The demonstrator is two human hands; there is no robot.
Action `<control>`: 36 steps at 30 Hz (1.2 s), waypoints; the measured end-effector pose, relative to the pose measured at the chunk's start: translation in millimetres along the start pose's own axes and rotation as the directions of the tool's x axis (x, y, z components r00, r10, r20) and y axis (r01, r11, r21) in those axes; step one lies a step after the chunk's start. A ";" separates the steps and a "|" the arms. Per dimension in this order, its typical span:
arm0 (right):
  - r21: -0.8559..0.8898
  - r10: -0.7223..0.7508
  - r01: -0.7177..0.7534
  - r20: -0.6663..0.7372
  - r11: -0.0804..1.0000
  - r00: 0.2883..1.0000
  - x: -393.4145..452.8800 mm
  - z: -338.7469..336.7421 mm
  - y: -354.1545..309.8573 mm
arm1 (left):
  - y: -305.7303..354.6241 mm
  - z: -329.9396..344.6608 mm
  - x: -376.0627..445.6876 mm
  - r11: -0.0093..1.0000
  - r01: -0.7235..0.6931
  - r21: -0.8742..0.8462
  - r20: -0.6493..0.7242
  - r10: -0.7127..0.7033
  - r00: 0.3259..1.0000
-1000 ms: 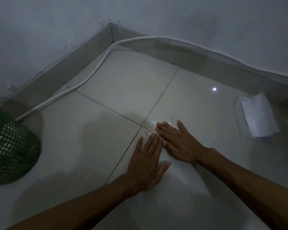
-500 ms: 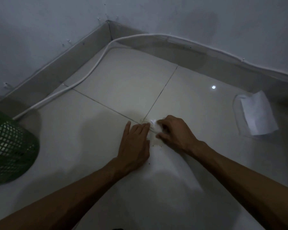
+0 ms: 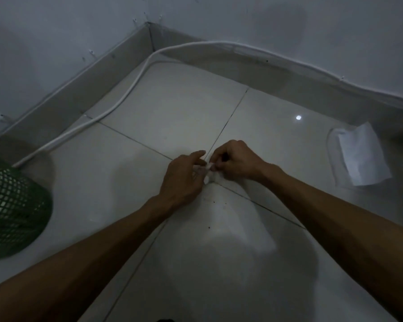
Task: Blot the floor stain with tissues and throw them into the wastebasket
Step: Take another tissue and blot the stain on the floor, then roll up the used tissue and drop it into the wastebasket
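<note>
Both bare forearms reach in over pale glossy floor tiles (image 3: 172,117), left hand (image 3: 184,180) and right hand (image 3: 235,160) pinching one small crumpled white tissue wad (image 3: 210,176) at the tile-joint cross, green mesh plastic wastebasket (image 3: 12,205) far left, white tissue pack (image 3: 361,156) far right, white cable (image 3: 116,108) along the skirting.

Green lattice wastebasket (image 3: 12,210); white tissue (image 3: 211,175); white cable (image 3: 116,108); pale grey tiles (image 3: 172,117).

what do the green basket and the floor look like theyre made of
Basket: probably molded plastic, judging by its even green lattice of small square holes. Floor: looks like glazed ceramic or porcelain tile, glossy, with dark grout lines and a bright reflected light spot.
</note>
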State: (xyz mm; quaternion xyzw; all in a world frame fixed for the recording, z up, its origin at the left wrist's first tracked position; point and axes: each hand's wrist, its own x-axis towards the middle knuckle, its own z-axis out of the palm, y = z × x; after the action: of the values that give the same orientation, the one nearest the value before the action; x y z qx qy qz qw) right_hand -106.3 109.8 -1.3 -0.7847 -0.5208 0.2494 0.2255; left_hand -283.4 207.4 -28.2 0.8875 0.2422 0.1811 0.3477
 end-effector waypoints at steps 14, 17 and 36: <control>0.212 0.008 0.005 -0.064 0.977 0.998 -16.0 -47.7 -20.3 | 24.8 -14.2 19.1 0.894 0.146 -0.423 0.045 -0.140 0.989; 0.204 -0.002 0.014 -0.062 0.979 0.998 -16.8 -49.6 -25.3 | 27.2 -16.2 18.9 0.893 0.136 -0.429 0.023 -0.139 0.990; 0.330 -0.076 0.081 -0.027 0.940 0.997 -4.2 -72.7 -64.8 | 31.6 -55.8 31.2 0.806 0.087 -0.586 -0.125 -0.195 0.973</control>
State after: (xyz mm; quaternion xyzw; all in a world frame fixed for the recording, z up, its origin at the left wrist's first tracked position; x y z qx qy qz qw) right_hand -107.8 122.1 95.4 -0.7160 -0.5009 0.3185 0.3675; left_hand -275.6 234.1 37.5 0.7001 0.2718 0.2983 0.5891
